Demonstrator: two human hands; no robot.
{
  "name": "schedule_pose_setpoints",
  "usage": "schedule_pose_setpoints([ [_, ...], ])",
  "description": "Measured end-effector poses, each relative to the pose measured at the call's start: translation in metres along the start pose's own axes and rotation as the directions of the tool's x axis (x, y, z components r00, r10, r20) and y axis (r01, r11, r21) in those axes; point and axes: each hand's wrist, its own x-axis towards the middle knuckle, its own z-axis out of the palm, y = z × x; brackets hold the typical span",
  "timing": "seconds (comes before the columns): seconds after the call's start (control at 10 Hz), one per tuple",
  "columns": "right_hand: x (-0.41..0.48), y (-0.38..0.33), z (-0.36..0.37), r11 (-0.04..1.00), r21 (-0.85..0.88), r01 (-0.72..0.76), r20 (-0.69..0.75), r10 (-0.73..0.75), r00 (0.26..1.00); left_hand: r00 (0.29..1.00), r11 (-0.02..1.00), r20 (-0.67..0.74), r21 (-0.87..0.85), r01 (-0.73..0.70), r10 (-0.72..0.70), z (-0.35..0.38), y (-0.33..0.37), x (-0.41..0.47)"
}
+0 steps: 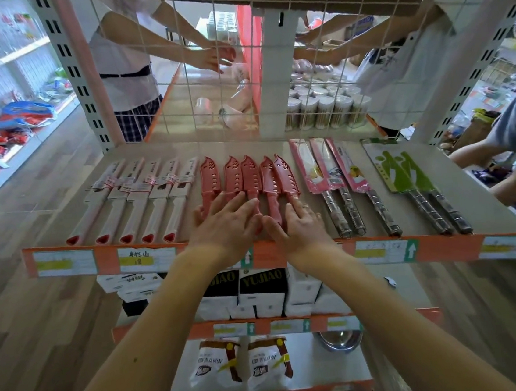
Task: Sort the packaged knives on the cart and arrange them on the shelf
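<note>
Lay flat, fingers spread, gripping nothing: left hand and right hand over handles of red knives on shelf, likely squaring row between neighbouring groups.

Red perforated plastic knife sheaths are lying beside white-handled, red-tipped knives; pink packaged knives and green-printed packaged knives are showing steel-grey handles; the shelf edge is orange.
</note>
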Motion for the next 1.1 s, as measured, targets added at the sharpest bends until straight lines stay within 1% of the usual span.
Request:
schedule_pose_setpoints([
  [0.5, -0.003, -0.002, -0.004, 1.0, -0.012, 0.007, 0.004, -0.007, 1.0, 0.999, 1.0, 0.03, -0.022, -0.017, 0.018, 0.002, -0.001, 0.0],
  [0.6, -0.004, 0.0, -0.007, 0.999, -0.032, 0.004, 0.002, -0.004, 1.0, 1.0, 1.0, 0.014, -0.015, -0.01, 0.01, -0.002, -0.002, -0.003],
  [0.8, -0.008, 0.007, -0.015, 0.993, -0.121, -0.009, -0.015, 0.007, 1.0, 0.999, 0.997, -0.024, 0.069, 0.029, -0.028, -0.009, -0.008, -0.006],
  [0.9, -0.013, 0.009, -0.019, 0.991, -0.133, -0.009, -0.011, 0.007, 1.0, 0.999, 0.996, -0.007, 0.083, 0.043, -0.043, -0.009, -0.007, -0.008],
  [1.1, -0.028, 0.022, -0.024, 0.994, -0.103, 0.042, -0.044, -0.047, 0.998, 0.999, 0.997, -0.046, 0.068, 0.029, -0.026, -0.013, 0.001, -0.024],
])
